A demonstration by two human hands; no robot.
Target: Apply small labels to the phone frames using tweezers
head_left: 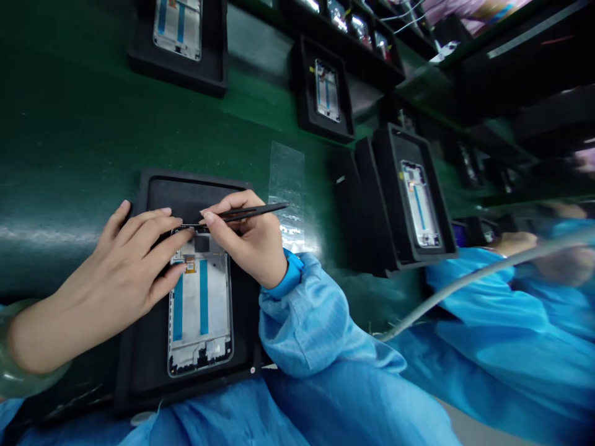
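Observation:
A phone frame [216,303] with two blue strips lies in a black tray [146,347] in front of me. Spread over its upper left part is my left hand [134,254], fingers apart, with fingertips touching the top edge and the area by a small orange flex connector [190,265]. My right hand [248,238] grips black tweezers [255,212] between thumb and fingers at the frame's top edge. The tweezer tips are hidden by the fingers. A dark square [201,243] sits on the frame just below my right thumb.
More black trays with phone frames stand at the top left [179,77], top middle [302,105] and, stacked, at right [388,186]. A clear plastic strip [287,173] lies on the green table [69,136]. A grey cable [465,279] crosses before a co-worker's blue sleeve [493,291].

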